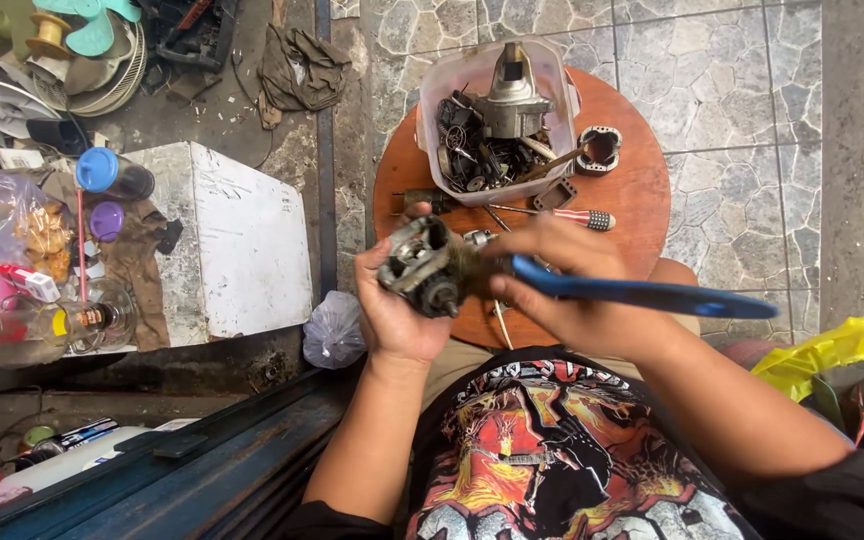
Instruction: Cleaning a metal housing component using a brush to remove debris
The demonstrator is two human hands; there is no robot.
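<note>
My left hand (392, 315) cradles a grimy small electric motor (424, 268) with a short shaft pointing toward me. My right hand (577, 290) grips blue-handled pliers (642, 296), whose jaws meet the motor's right side. Both hands hover over the near edge of a round wooden stool top (642, 185). A red-and-white handled screwdriver (572, 215) lies on the stool just beyond my right fingers.
A white plastic tub (552, 80) on the stool holds a metal housing (512, 95) and several small parts. A metal ring part (600, 148) sits beside it. A white box (247, 245) with bottles and bags stands left. A yellow bag (832, 355) lies right.
</note>
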